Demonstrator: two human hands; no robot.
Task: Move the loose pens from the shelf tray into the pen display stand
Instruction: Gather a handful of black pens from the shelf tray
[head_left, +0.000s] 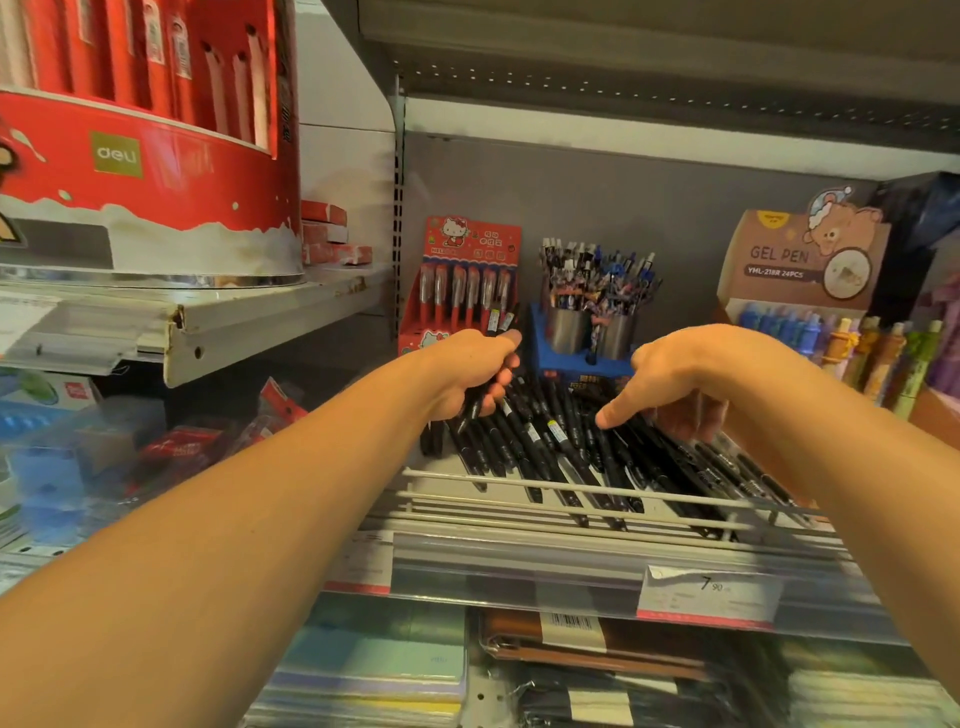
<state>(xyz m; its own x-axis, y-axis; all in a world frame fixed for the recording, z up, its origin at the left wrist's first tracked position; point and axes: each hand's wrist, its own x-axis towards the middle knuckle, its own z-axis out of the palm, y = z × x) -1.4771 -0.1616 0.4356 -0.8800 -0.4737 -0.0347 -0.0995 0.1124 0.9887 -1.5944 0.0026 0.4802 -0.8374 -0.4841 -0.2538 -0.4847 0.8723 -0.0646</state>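
Left hand (470, 371) grips black pens (485, 395); right hand (675, 384) fingers seemingly loose over tray pens (566, 457).

A stationery shop aisle. Metal shelving carries a clear price rail (597, 566) with a printed price tag (709, 592) (reading 7.90). Retail display boxes stand at the back: a red cartoon-cat pen box (465, 280) and a carton marked "GEL PEN" (800, 260). A red Deli pen carousel (150, 156) occupies the neighbouring shelf; notebooks (374, 670) are stacked below.
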